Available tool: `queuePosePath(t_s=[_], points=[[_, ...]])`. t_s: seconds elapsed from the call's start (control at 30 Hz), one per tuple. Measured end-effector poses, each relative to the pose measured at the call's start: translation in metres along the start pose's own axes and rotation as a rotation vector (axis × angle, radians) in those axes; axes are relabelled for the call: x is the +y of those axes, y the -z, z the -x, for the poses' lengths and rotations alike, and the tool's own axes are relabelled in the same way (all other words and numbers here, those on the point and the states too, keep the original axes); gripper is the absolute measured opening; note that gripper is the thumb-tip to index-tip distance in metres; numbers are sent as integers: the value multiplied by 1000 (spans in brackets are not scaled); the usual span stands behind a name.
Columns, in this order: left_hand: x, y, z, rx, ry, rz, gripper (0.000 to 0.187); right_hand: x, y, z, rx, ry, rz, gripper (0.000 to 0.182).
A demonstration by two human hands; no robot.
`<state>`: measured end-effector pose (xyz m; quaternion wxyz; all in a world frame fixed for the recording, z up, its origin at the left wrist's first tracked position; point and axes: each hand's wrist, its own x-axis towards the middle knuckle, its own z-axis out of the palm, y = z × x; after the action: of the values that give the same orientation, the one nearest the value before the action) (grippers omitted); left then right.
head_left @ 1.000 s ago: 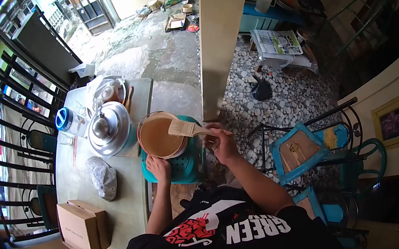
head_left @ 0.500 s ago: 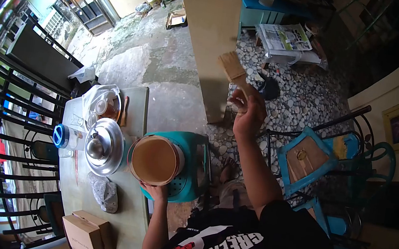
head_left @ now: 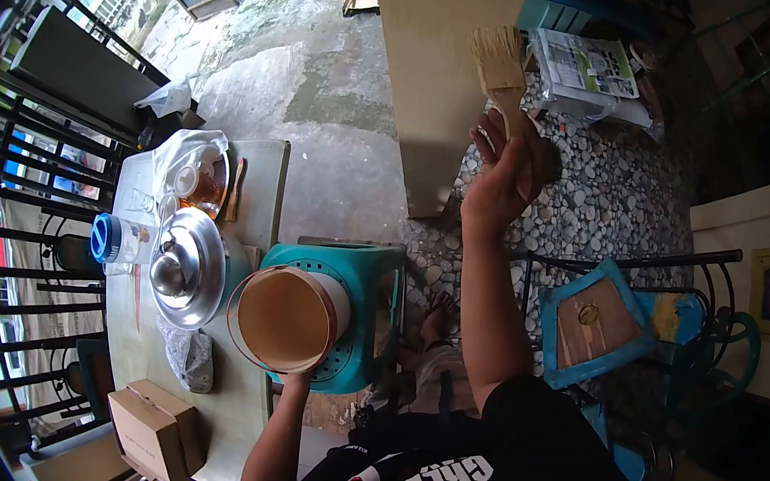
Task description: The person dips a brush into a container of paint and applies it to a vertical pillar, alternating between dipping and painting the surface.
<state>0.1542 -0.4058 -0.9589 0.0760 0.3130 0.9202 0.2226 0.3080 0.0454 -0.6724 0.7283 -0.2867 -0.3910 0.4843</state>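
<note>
My right hand [head_left: 503,173] is raised before the wall pillar, its fingers wrapped round the handle of a wide paintbrush [head_left: 501,64] whose bristles point up. The bristles look coated in tan paint and are close to the beige pillar [head_left: 429,91]; contact cannot be made out. A bucket with tan paint inside [head_left: 287,320] stands tilted over a green plastic stool [head_left: 379,288]. My left hand [head_left: 293,380] is at the bucket's lower edge, its fingers mostly hidden beneath it.
To the left, a table [head_left: 261,185] bears a metal lidded pot [head_left: 182,267], a blue-lidded jar [head_left: 118,239], a glass of brown drink and a cardboard box [head_left: 150,433]. A blue-framed chair [head_left: 593,321] stands at right. Newspaper [head_left: 588,65] covers a low stand.
My right hand and the brush have moved up and slightly right, the bristles now upright. The bucket appears slightly lower and further left as the camera view has shifted.
</note>
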Motion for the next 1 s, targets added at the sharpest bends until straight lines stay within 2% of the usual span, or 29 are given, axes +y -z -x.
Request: queuePosePath(t_s=[0.23, 0.4, 0.5, 0.6, 0.67, 0.7, 0.77, 0.8, 0.9, 0.93, 1.0], points=[[9, 1, 2, -23, 52, 67, 51, 65, 42, 24, 67, -137, 102, 27], [23, 15, -11, -6, 59, 130, 52, 72, 61, 59, 178, -271, 95, 27], [34, 21, -20, 22, 61, 187, 53, 81, 60, 62, 163, -259, 80, 26], [50, 20, -28, 54, 60, 238, 53, 55, 24, 32, 181, -251, 14, 25], [63, 19, -32, 408, 8, 266, 62, 27, -4, 14, 191, -192, -90, 25], [63, 24, -34, 407, 11, 267, 62, 9, -19, 7, 168, -155, -102, 25], [59, 32, -41, 148, -182, -136, 78, -22, -44, -5, 145, -122, -107, 25], [57, 29, -41, 213, -220, -182, 75, -34, -53, -9, 91, -73, -121, 26], [61, 31, -40, 195, -162, -199, 74, -59, -65, -9, 13, -1, -133, 26], [73, 44, -40, 115, -103, -127, 71, -62, -69, -9, -7, 28, -134, 26], [78, 51, -41, 107, -112, -159, 71, -62, -69, -1, -12, 38, -111, 25]])
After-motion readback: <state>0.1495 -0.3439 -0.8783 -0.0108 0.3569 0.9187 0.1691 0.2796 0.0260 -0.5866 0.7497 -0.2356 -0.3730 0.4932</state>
